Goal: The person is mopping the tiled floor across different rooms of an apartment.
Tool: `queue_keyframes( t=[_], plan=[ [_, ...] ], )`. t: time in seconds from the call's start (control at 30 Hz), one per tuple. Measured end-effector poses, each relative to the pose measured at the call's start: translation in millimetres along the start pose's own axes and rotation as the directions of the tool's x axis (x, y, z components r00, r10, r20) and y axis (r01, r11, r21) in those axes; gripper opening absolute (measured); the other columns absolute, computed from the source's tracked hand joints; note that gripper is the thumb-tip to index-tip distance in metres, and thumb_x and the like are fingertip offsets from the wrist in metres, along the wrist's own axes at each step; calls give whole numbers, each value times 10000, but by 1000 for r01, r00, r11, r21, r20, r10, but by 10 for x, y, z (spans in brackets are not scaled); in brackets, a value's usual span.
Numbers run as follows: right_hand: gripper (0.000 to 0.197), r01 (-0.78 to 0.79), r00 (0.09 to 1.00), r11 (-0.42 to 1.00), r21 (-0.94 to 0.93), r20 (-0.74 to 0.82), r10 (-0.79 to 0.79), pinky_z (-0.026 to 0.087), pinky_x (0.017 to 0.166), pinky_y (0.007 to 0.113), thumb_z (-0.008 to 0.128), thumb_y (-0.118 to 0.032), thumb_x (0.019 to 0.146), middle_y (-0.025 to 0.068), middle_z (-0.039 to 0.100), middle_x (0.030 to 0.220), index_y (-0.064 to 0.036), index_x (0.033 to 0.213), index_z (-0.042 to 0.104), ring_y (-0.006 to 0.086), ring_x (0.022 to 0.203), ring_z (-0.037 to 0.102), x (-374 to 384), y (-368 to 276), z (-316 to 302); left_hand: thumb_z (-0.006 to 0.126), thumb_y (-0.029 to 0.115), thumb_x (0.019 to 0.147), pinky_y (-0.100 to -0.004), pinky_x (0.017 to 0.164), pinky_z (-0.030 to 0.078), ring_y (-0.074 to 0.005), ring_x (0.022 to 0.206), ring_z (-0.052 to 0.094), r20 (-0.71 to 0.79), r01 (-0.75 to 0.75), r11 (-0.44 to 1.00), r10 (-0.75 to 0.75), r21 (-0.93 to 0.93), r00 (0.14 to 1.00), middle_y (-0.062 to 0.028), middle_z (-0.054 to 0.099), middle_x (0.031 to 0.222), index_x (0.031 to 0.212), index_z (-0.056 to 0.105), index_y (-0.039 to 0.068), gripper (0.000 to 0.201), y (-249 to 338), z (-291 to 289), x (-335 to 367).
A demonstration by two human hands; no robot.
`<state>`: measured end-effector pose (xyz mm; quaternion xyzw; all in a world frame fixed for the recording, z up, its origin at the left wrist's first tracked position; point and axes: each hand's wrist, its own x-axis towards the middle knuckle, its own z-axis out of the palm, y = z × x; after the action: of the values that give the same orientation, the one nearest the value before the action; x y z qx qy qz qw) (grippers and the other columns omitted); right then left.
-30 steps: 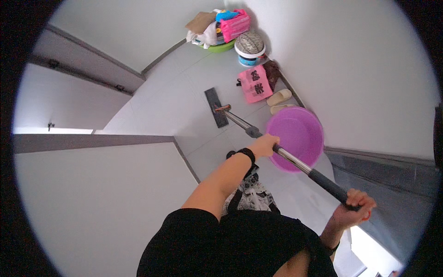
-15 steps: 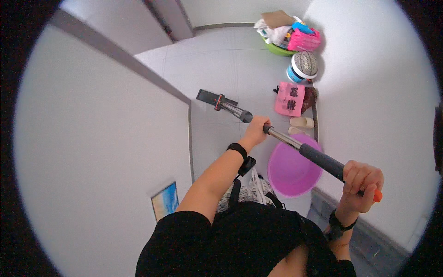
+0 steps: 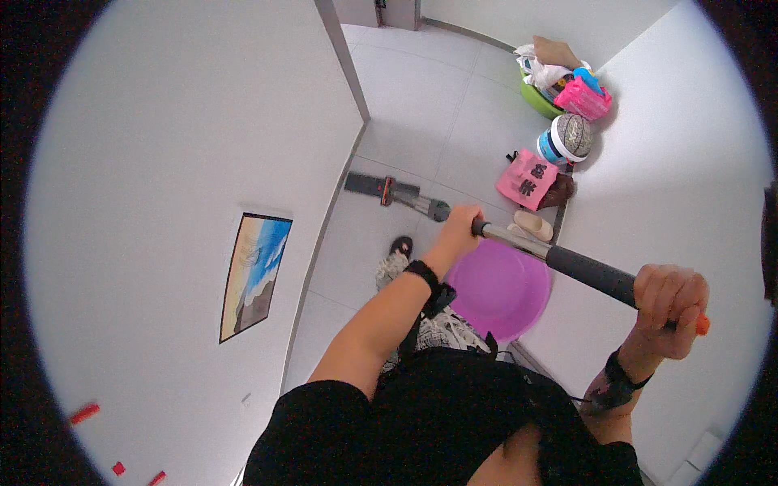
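Note:
A flat-headed mop (image 3: 596, 274) runs slantwise across the view, with a metal pole, a grey foam grip and an orange end cap. My left hand (image 3: 460, 231) is closed around the lower part of the pole, near a dark joint. Up at the grip's end, my right hand (image 3: 671, 308) wraps round the handle just below the orange cap. The dark rectangular mop head (image 3: 365, 185) lies on the grey tiled floor close to the foot of the left wall. Beneath the pole stands a large purple basin (image 3: 498, 292), partly covered by it.
Along the right wall are cream slippers (image 3: 533, 225), a pink bag (image 3: 527, 180), a white-and-blue bucket (image 3: 551, 144) with a ball on top, and a green tub (image 3: 538, 95) heaped with bags. A beach picture (image 3: 256, 275) hangs on the left wall. My dark shoe (image 3: 401, 245) shows below the mop head.
My view has turned, so more of the left wall and its picture shows. The mop head now sits nearer that wall's foot, and my shoe has come into sight. Both hands keep their hold.

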<state>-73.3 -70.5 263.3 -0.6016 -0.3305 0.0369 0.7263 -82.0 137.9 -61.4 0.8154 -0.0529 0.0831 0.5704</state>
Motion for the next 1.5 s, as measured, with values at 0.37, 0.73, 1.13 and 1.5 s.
queue_keyframes(
  t=[0.37,0.73,1.13,1.5],
  plan=[
    [165,-234,309,895,379,902,-301,452,511,303,666,-164,833,117,620,711,-45,743,593,207,573,614,409,-370,115,668,34,681,-411,787,361,-304,834,494,-382,156,988,-150,-15,912,-109,498,827,956,584,92,294,650,258,-818],
    [188,-121,404,984,129,912,-70,421,488,277,644,-171,863,89,625,723,-43,739,582,179,575,606,-334,-792,-245,640,-51,623,-365,807,392,-312,889,507,87,-74,986,87,-148,992,-99,529,904,1130,547,95,536,537,1141,-379],
    [336,-21,999,918,-395,-48,2,441,522,206,520,-382,939,11,536,580,-145,707,468,102,469,528,-1546,-1606,205,734,142,583,-410,653,437,-335,747,589,470,-174,956,269,-236,841,-86,624,750,847,601,142,295,1171,1481,-838],
    [328,67,780,932,-357,-563,-272,335,462,245,409,-340,980,-5,389,517,-134,729,367,79,390,341,-1687,-1434,1127,737,189,618,-416,624,459,-343,745,605,548,-56,997,80,-61,832,-106,613,746,842,576,116,285,977,376,-1711]
  ],
)
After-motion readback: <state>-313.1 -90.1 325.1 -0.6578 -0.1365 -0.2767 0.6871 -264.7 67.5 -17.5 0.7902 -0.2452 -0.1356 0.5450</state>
